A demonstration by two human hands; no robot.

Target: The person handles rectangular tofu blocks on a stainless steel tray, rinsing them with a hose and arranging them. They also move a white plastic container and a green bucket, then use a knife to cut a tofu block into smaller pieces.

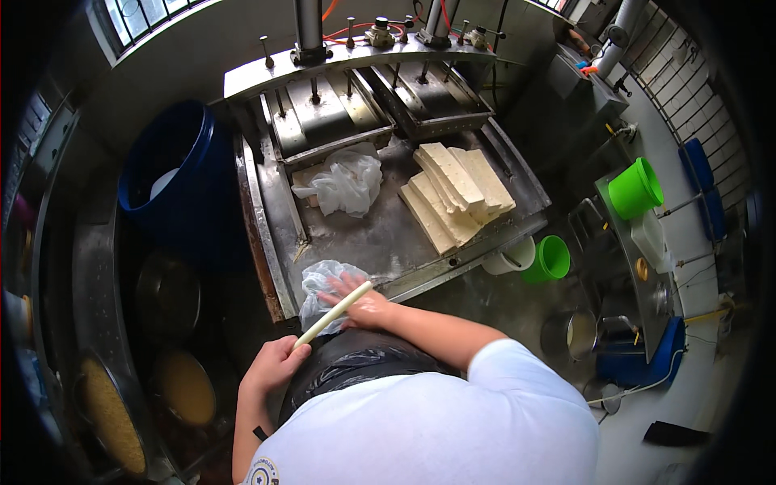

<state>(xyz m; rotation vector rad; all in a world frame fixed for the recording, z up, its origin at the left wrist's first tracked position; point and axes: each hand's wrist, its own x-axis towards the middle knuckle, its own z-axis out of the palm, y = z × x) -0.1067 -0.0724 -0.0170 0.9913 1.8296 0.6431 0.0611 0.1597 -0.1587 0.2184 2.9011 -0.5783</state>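
My left hand (275, 361) is closed around the lower end of a smooth cream-coloured rod (334, 313), which slants up to the right. Behind the rod's upper end, my right hand (365, 307) lies with its fingers spread over a crumpled clear plastic bag (317, 279) at the near edge of the steel table (356, 241). The rod covers part of that hand. Farther back on the table rests a second crumpled plastic bag (349, 182). To its right, pale tofu slabs (457, 190) are stacked in overlapping layers.
A steel press (319, 117) with two plates spans the table's far side. A large blue barrel (166, 166) stands at left, above round pans (184, 386) of tan contents. Green buckets (552, 257) and a steel pot (568, 334) are on the right.
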